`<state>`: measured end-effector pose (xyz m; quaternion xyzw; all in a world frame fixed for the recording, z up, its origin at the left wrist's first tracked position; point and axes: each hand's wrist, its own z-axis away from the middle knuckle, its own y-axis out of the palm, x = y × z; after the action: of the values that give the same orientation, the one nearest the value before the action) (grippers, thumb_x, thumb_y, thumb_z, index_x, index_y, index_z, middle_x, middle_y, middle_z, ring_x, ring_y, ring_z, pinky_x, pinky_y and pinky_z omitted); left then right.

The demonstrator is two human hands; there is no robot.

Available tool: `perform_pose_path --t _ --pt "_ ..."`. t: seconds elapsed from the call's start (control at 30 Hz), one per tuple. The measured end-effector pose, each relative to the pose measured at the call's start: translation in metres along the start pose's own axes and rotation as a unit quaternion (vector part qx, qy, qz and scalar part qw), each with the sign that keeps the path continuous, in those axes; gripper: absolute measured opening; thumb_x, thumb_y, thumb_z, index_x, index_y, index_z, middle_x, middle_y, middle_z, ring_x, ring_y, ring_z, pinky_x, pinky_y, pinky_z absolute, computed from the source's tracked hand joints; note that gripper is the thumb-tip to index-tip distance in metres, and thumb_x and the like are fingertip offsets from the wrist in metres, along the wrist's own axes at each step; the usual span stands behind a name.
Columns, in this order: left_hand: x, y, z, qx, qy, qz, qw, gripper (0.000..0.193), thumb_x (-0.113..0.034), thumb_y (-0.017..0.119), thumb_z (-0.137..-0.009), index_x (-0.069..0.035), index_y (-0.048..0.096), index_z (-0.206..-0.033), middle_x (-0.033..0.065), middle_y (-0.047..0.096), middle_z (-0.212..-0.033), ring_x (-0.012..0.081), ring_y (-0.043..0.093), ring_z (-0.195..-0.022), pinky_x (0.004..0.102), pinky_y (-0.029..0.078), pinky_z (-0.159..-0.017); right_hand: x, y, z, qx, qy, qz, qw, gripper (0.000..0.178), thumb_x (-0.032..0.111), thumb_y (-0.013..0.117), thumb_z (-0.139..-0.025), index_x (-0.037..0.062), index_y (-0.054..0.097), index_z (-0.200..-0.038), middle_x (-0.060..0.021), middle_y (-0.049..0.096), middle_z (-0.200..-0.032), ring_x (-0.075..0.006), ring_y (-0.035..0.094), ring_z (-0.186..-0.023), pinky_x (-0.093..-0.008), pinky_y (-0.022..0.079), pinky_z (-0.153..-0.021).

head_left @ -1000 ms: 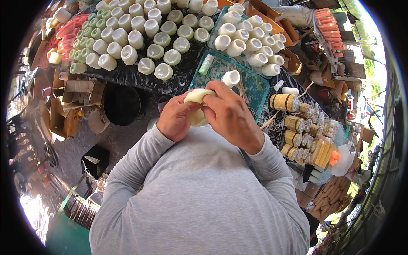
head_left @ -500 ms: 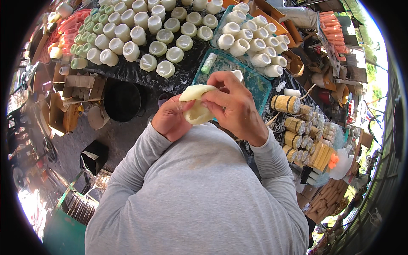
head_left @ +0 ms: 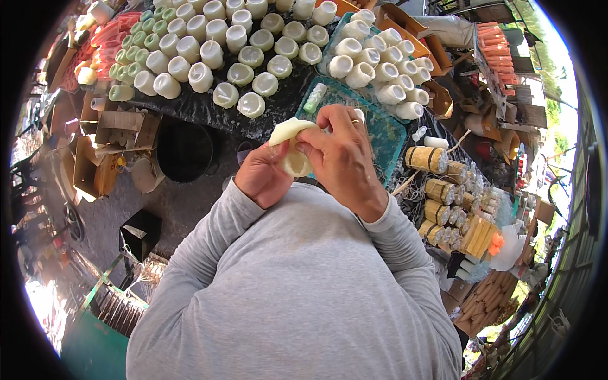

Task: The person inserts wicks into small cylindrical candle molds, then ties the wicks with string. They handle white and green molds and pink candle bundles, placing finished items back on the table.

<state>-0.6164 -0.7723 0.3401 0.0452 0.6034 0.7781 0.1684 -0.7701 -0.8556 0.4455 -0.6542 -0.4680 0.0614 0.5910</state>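
In front of my chest, both hands hold a pale yellow, wax-like cup (head_left: 296, 164) with a wide soft flap folded out at its top. My left hand (head_left: 261, 178) is closed round its left side, thumb against the flap. My right hand (head_left: 348, 158) pinches the flap from the right, thumb and fingers at its edge. Part of the cup is hidden behind my fingers. Just beyond my hands lies a teal tray (head_left: 387, 142), with a small white and pale green cylinder (head_left: 315, 98) in it. Many whitish wax cups (head_left: 251, 104) stand beyond on black sheeting.
Another teal tray holds more white cups (head_left: 361, 75) at the far right. Bundled yellow-wrapped cylinders (head_left: 425, 158) and loose strings lie to the right. At the left, a black bucket (head_left: 183, 149) stands on the floor beside cardboard boxes (head_left: 123, 126). Pale green rings (head_left: 121, 93) line the table's left end.
The right thumb and fingers have moved left over the flap, which now stands more lifted from the cup. The view has shifted slightly.
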Motion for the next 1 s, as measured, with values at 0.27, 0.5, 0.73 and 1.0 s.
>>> perform_pose_path --t 0.27,0.5,0.73,1.0 --pt "-0.002 0.004 -0.017 -0.102 0.057 -0.127 0.985 0.04 -0.019 0.059 -0.106 -0.002 0.061 -0.142 0.013 0.07 -0.135 0.029 0.066 -0.127 0.0456 0.048 -0.115 0.048 -0.013 0.01 0.031 0.04 0.047 0.998 0.017 0.002 0.077 -0.086 0.0076 0.079 -0.102 -0.0108 0.061 -0.077 -0.0304 0.065 -0.066 -0.0416 0.051 -0.057" --pt "-0.002 0.008 -0.03 -0.05 0.116 -0.05 0.991 0.033 -0.007 0.056 -0.106 0.0 0.062 -0.138 0.0106 0.07 -0.134 0.0242 0.064 -0.126 0.0383 0.044 -0.115 0.022 0.013 -0.005 -0.021 0.149 -0.054 0.987 0.013 0.002 0.072 -0.092 -0.0055 0.077 -0.101 -0.023 0.075 -0.086 -0.0365 0.075 -0.071 -0.04 0.058 -0.065" --pt "-0.007 -0.006 -0.032 -0.034 0.064 -0.002 0.997 0.033 -0.013 0.059 -0.106 0.001 0.064 -0.135 0.0084 0.07 -0.135 0.0222 0.062 -0.128 0.0379 0.04 -0.117 0.008 0.014 -0.003 -0.03 0.153 -0.134 0.979 0.013 0.004 0.076 -0.09 -0.0043 0.077 -0.099 -0.0216 0.077 -0.089 -0.0347 0.076 -0.074 -0.0394 0.059 -0.068" --pt "-0.011 -0.003 -0.026 -0.019 0.12 -0.062 0.991 0.033 -0.016 0.058 -0.107 0.001 0.065 -0.134 0.0084 0.071 -0.136 0.0229 0.064 -0.129 0.0406 0.042 -0.118 0.006 0.02 -0.013 -0.045 0.088 -0.118 0.988 0.016 0.003 0.08 -0.088 -0.0021 0.078 -0.103 -0.0172 0.078 -0.091 -0.0298 0.077 -0.076 -0.0356 0.059 -0.069"
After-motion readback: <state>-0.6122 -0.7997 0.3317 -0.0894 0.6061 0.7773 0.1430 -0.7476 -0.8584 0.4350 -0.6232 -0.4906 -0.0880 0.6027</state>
